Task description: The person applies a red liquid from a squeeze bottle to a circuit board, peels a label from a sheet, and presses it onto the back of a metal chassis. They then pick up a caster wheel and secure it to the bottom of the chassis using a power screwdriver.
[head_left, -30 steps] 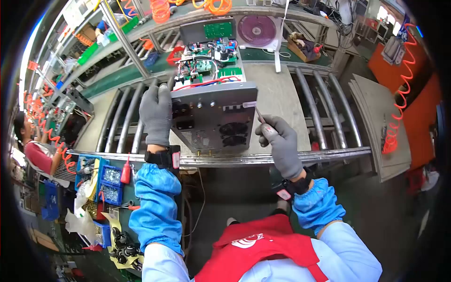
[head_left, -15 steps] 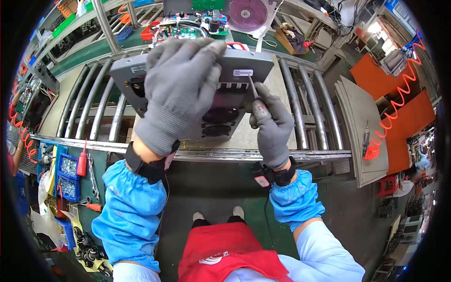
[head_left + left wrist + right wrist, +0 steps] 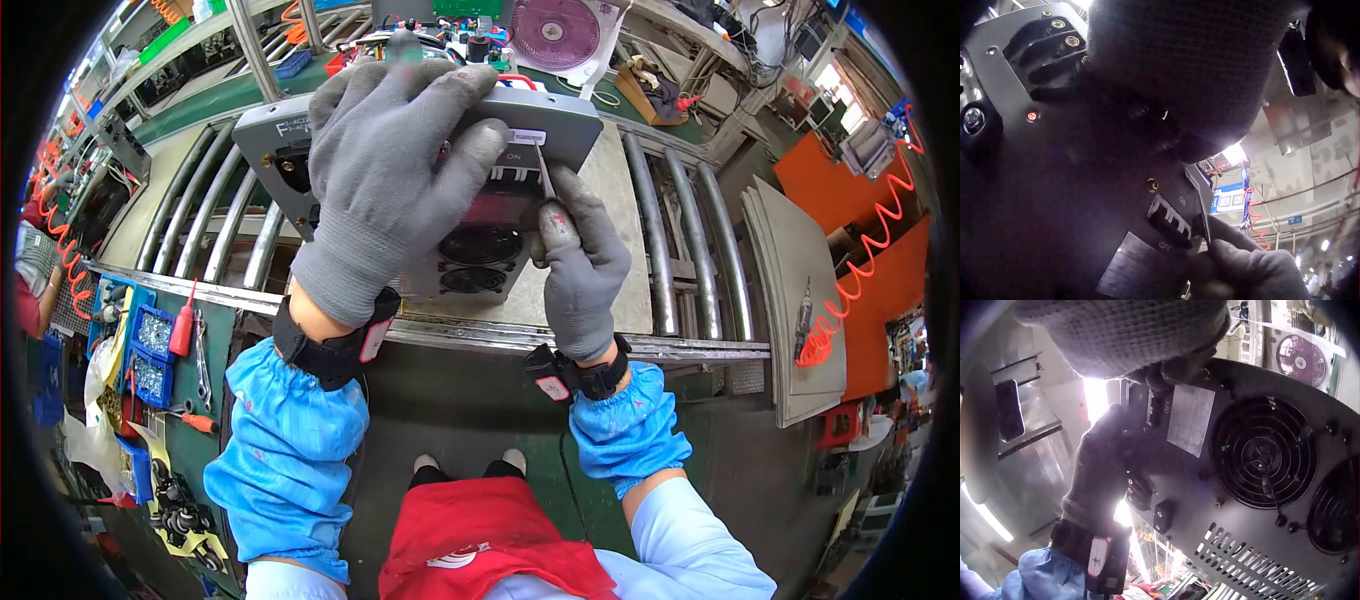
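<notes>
A grey metal box [image 3: 560,129] stands on the roller line, its panel with fans [image 3: 480,245] facing the person; the right wrist view shows a fan grille [image 3: 1263,456] closely. The gloved left hand [image 3: 385,190] lies over the panel's top edge, fingers across the top, thumb on the front beside a white label [image 3: 526,136]. The gloved right hand [image 3: 582,270] pinches a slim metal tool [image 3: 545,172], its tip at the label. In the left wrist view the right hand [image 3: 1254,269] is beside the breaker switches [image 3: 1171,220].
Behind the box are circuit boards and wires, with a purple fan disc [image 3: 555,32]. Steel rollers [image 3: 680,240] lie either side. At left are blue bins [image 3: 152,355], a red bottle [image 3: 182,330] and wrenches [image 3: 203,360]; stacked boards [image 3: 790,300] stand at right.
The left hand has moved from the box's left corner to the middle of its top edge. The panel's top leans closer to the person than at first. The right hand keeps the tool at the label.
</notes>
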A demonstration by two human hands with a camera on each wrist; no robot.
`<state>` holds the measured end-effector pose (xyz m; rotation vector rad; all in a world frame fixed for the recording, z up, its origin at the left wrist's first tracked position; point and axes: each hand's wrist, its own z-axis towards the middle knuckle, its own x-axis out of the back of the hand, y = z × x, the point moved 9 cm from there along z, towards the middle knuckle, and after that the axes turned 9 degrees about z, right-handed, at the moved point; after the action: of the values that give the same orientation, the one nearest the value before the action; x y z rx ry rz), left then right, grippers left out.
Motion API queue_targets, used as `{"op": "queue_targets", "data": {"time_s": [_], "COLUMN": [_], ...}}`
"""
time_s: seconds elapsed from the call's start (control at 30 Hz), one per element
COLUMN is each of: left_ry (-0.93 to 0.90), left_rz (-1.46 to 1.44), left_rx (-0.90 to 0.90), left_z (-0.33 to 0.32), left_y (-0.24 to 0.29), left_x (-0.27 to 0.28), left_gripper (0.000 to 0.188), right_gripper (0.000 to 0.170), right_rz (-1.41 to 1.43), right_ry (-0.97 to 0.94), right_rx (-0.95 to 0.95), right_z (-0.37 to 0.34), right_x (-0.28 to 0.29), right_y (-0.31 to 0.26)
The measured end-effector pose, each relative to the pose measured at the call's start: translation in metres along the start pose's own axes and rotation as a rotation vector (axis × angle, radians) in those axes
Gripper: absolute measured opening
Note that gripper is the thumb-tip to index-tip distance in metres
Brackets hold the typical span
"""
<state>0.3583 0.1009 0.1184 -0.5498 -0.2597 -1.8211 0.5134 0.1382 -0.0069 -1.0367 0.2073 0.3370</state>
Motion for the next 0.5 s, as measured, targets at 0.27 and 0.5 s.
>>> {"op": "queue_targets", "data": {"time_s": [0.27, 0.5], "left_ry": [0.026, -0.029], "left_rz": [0.112, -0.004], "left_rx": [0.152, 0.332], "left_z": [0.003, -0.019], "left_y": [0.003, 0.008], "left_x": [-0.012, 0.011], "left_gripper": [0.055, 0.055], "right_gripper": [0.037, 0.042], "right_rz": [-0.141, -0.162], "right_ry": [0.096, 0.004], "right_rx": [0.014, -0.444], "right_z": [-0.005, -0.090], "right_x": [0.012, 0.016], "right_y": [-0.001, 0.056]}}
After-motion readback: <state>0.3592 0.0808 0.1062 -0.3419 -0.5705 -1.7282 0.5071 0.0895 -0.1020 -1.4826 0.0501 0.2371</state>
